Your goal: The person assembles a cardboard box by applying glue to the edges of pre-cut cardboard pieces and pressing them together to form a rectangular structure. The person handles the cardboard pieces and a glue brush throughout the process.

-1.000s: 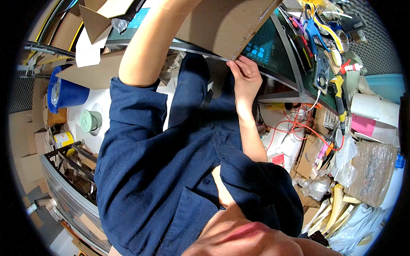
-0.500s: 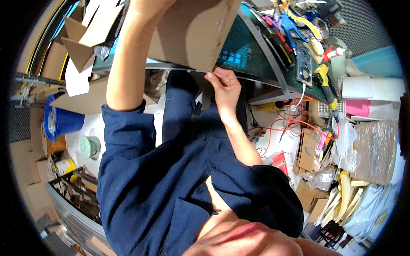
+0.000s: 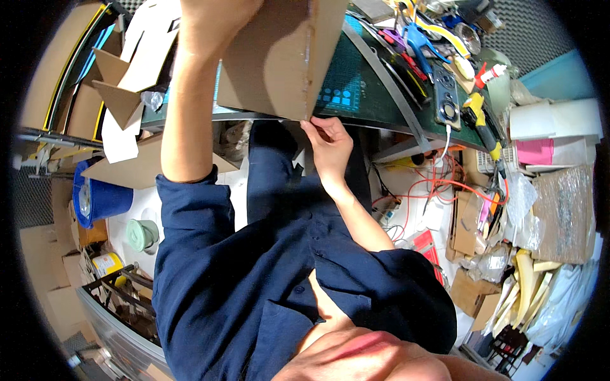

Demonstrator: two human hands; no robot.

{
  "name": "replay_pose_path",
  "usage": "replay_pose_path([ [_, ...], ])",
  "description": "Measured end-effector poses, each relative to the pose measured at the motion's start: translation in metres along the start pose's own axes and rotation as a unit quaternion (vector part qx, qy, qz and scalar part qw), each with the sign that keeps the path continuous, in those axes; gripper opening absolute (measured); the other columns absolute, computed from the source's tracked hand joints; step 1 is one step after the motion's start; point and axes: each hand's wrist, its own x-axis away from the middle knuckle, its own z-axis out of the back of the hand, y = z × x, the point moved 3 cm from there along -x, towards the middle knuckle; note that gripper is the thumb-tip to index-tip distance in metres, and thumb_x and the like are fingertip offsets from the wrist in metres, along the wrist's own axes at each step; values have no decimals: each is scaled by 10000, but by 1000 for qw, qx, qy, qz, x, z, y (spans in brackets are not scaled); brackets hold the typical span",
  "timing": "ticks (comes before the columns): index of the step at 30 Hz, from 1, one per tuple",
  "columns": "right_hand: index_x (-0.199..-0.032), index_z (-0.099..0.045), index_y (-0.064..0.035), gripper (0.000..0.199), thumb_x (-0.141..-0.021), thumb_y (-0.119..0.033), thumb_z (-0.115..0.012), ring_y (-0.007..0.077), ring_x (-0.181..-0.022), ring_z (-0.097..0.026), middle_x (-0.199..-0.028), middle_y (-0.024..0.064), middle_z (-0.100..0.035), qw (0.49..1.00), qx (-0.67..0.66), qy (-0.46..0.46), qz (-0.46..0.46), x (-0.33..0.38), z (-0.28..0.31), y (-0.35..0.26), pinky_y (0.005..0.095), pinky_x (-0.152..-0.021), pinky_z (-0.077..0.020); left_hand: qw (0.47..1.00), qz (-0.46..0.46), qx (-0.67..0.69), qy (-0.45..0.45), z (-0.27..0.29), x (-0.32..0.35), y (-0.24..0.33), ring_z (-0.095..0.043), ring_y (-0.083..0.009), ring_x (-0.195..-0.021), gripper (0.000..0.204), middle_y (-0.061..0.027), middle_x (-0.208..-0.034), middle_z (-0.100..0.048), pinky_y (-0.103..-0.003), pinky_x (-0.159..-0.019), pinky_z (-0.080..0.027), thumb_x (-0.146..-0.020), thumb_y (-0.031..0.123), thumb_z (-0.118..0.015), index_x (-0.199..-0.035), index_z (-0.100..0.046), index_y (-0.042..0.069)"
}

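A brown cardboard piece (image 3: 270, 70) stands folded along a glued seam over the edge of the green cutting mat (image 3: 372, 95). My right hand (image 3: 330, 146) is below it, with thumb and forefinger pinched at the bottom corner of the seam. The other fingers of that hand are curled. My left arm reaches up past the cardboard's left side. The left hand (image 3: 219, 22) is against the cardboard near the top of the view, and its fingers are cut off by the upper edge.
On the right of the table lie a metal ruler (image 3: 387, 82), a phone-like device (image 3: 446, 95) with a white cable, a yellow-black glue gun (image 3: 483, 120) and blue clamp (image 3: 424, 44). Cardboard scraps (image 3: 117, 82) stand left. A blue bin (image 3: 105, 193) and red cables (image 3: 432, 181) are below.
The cardboard has turned a little, so more of its right face shows and its seam stands straighter. My right hand has moved slightly left and down with the corner. The whole view has shifted slightly.
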Motion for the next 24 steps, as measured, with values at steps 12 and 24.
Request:
replay_pose_path([
  [12,-920,-668,30,95,-850,-24,-702,43,-731,-578,-844,41,-689,1000,8,-17,6,1,0,-2,185,-673,-455,998,56,-3,-5,4,0,0,-584,-68,-786,301,-23,-886,-633,-202,-707,-469,-976,142,-520,-1256,-557,37],
  [24,-925,-660,44,104,-840,-3,-699,105,-787,-651,-863,92,-700,1000,-7,-16,-3,-2,1,-3,209,-738,-502,990,120,59,-39,3,-1,3,-503,-54,-736,310,-3,-849,-564,-200,-673,-416,-992,127,-489,-1287,-512,36],
])
